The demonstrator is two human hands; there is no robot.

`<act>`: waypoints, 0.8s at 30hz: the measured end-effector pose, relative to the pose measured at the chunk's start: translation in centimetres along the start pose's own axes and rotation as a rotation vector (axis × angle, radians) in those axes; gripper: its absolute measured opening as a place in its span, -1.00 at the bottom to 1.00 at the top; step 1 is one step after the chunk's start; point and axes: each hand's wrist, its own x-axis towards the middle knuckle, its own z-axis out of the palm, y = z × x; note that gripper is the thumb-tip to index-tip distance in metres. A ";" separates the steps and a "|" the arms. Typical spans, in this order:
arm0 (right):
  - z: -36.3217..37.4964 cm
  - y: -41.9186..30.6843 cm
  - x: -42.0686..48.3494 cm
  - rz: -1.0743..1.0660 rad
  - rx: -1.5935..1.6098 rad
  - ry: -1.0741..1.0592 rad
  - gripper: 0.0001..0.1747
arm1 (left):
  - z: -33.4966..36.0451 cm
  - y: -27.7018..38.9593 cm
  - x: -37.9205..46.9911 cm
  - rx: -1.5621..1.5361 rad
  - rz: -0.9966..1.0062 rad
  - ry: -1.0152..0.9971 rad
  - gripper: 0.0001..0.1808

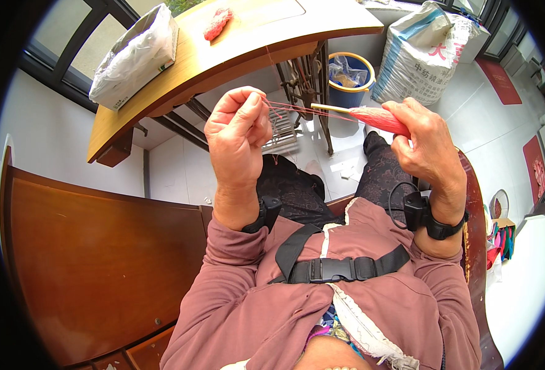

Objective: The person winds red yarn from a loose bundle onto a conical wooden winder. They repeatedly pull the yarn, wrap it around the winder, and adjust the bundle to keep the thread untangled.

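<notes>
My right hand (423,134) grips a thin pale stick (330,108) wound with pink thread (376,119); its bare end points left. Between thumb and bent fingers, my left hand (240,118) pinches pink strands (295,108), which run across to the wound stick. A small tangle hangs just below the left fingertips. Another strand appears to rise from near the left hand towards the table edge. Both hands are raised above my knees, apart from each other.
Ahead stands a wooden sewing-machine table (235,51) bearing a pink thread bundle (218,24) and a box with white plastic (136,55). Beneath is an iron treadle (281,138). A blue bucket (349,95) and a woven sack (416,55) stand right. Left is a wooden cabinet (101,259).
</notes>
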 end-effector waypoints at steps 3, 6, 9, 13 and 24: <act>-0.4 0.1 -0.1 -0.050 -0.043 -0.028 -0.64 | 0.0 -0.2 0.0 0.030 -0.032 0.005 -0.91; -0.6 0.6 0.3 -0.170 -0.031 0.124 -0.62 | 0.1 -0.1 0.0 0.049 -0.097 -0.017 -0.91; -0.6 1.1 0.4 -0.099 0.155 0.276 -0.64 | 0.2 -0.1 -0.1 0.119 -0.180 -0.032 -0.89; -0.3 1.9 0.2 0.074 0.423 0.414 -0.65 | 0.6 -0.2 -0.3 0.162 -0.241 -0.081 -0.89; -1.0 4.9 0.1 0.246 1.109 0.646 -0.70 | 0.6 -0.1 -0.6 0.403 -0.337 -0.198 -0.87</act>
